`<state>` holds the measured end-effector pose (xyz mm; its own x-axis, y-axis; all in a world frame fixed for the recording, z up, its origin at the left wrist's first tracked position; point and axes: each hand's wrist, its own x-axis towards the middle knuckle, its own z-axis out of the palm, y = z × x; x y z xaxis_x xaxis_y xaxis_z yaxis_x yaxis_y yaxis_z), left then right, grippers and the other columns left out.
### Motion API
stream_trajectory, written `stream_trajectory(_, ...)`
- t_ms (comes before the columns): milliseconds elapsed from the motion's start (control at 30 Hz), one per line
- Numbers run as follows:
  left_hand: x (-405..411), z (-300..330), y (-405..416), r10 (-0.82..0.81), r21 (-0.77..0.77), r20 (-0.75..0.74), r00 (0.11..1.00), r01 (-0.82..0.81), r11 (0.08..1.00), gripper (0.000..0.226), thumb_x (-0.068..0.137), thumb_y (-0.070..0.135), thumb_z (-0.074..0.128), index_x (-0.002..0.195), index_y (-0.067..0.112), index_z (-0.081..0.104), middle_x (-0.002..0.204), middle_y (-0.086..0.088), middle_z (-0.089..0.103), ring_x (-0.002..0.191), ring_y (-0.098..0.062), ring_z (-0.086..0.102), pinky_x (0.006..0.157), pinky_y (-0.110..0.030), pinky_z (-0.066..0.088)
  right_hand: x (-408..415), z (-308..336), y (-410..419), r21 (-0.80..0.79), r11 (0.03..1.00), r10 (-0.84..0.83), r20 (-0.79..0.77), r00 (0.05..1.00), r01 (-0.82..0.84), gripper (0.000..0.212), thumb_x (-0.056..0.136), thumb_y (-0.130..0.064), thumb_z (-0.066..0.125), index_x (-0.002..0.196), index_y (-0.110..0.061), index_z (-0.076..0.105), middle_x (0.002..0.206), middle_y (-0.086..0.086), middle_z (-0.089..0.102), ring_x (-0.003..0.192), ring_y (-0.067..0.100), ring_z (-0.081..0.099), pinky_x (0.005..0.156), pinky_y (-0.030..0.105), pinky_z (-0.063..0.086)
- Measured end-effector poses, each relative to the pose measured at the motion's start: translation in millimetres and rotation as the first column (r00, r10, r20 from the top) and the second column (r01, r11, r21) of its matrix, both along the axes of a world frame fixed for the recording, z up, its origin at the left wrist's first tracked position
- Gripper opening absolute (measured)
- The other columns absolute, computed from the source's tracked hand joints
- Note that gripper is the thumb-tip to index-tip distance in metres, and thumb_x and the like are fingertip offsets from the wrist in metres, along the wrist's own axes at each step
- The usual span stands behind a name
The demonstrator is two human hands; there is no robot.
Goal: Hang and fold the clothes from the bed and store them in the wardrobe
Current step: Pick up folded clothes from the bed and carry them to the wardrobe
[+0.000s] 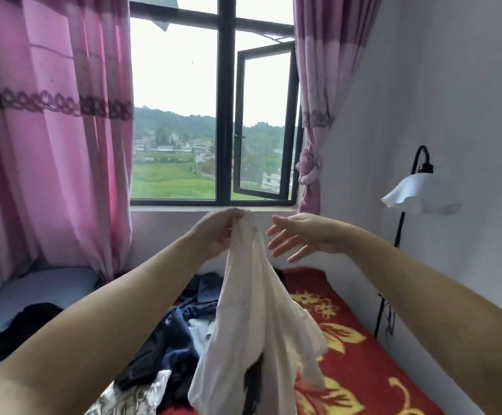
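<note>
— Hanging limp from the left hand (pixel 218 232): a white shirt (pixel 255 319), pinched at its top edge, held up in front of the window (pixel 213 115), trailing down over the heap of dark clothes (pixel 177 333) on the bed (pixel 354 348).

— Looking thin and light. Draping soft, no stiffness at all, probably sliding through a loose pinch.

— Best taking hold at the shoulder seams or collar, one point each side, so as to spread it flat for a hanger or a fold. Gathered in one bunch now; hard telling collar from hem.

— Right hand (pixel 294 238)?

— Holding nothing. Fingers straight and spread, palm turned toward the cloth, just beside the top of the shirt, not touching. Hands near each other but apart.

— Arms?

— Both reaching forward and raised, forearms bare, converging toward the shirt's top.

— Around it?

— Red blanket with yellow flowers under the pile, a black garment (pixel 16 333) lying apart on the pale blue sheet, pink curtains (pixel 52 130), a white-shaded floor lamp (pixel 408 196) by the wall. No wardrobe in view.
</note>
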<state>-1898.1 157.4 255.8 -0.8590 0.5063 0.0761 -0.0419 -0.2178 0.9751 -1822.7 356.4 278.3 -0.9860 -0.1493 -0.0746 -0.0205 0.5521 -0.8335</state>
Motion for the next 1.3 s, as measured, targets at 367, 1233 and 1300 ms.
stream_trajectory(367, 11, -5, 12, -0.096, -0.052, -0.204, 0.974, 0.087, 0.995, 0.05, 0.071, 0.002, 0.048, 0.113, 0.024, 0.061, 0.077, 0.008, 0.06, 0.068, -0.004, 0.055, 0.065, -0.027, 0.041, -22, -23, -12, -0.221, 0.947, -0.299, -0.344, 0.89, 0.233, 0.023, 0.101, -0.019, 0.043, 0.098, -0.011, 0.065, 0.08, 0.0, 0.061, 0.07, 0.011, 0.055, 0.059, 0.018, 0.046)
stream_trajectory(1233, -27, -63, -53, -0.333, -0.224, -0.933, 0.138, -0.945, 0.237, 0.036, 0.087, 0.04, 0.065, 0.111, 0.014, 0.065, 0.08, -0.003, 0.07, 0.072, -0.024, 0.066, 0.079, -0.032, 0.046, -13, -3, 66, -0.116, 0.933, -0.347, -0.53, 0.773, 0.339, 0.026, 0.094, -0.03, 0.058, 0.075, -0.014, 0.062, 0.058, -0.008, 0.049, 0.052, 0.006, 0.041, 0.048, 0.019, 0.033)
stream_trajectory(1300, -29, -56, -56, -0.307, -0.299, -0.926, 0.221, -0.924, 0.238, 0.027, 0.093, 0.039, 0.056, 0.094, 0.015, 0.067, 0.093, 0.0, 0.068, 0.087, -0.02, 0.064, 0.086, -0.032, 0.041, 0, -1, 61, 0.027, 0.982, -0.153, -0.448, 0.881, 0.185, 0.027, 0.087, -0.045, 0.065, 0.092, -0.019, 0.069, 0.077, -0.015, 0.065, 0.066, -0.003, 0.057, 0.06, 0.007, 0.041)
